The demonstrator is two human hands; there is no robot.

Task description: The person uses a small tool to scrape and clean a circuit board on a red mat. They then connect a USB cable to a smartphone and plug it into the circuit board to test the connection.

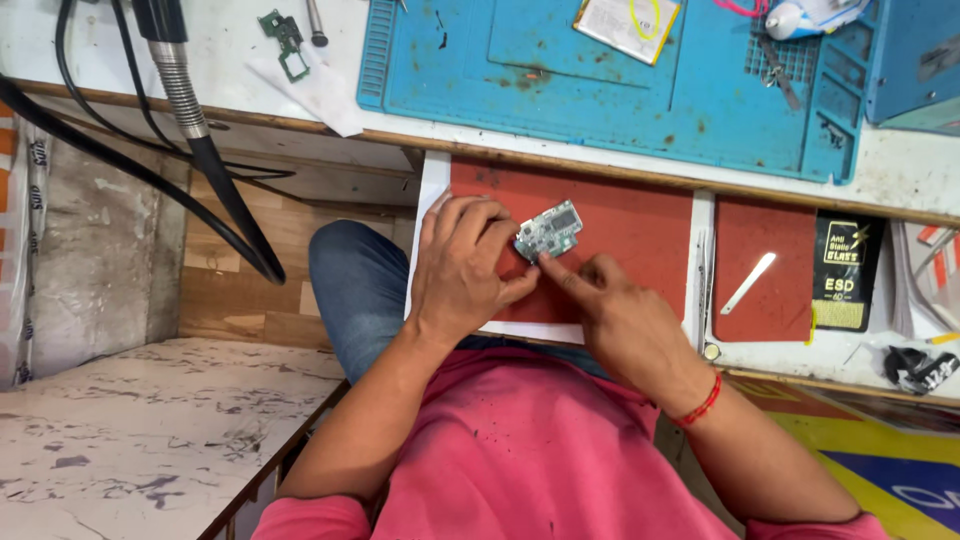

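Observation:
A small green circuit board [552, 228] lies tilted over a red pull-out tray [630, 225] just below the workbench edge. My left hand [462, 265] grips the board's lower left corner between thumb and fingers. My right hand [618, 315] reaches in from the lower right, and its forefinger tip presses on the board's lower edge. A red thread band circles my right wrist.
A blue work mat [600, 80] covers the bench above, with a card and small tools on it. Another green board piece [285, 40] lies at the upper left beside a flexible metal hose [185, 90]. A white pry tool [750, 282] and a black packet [842, 272] lie to the right.

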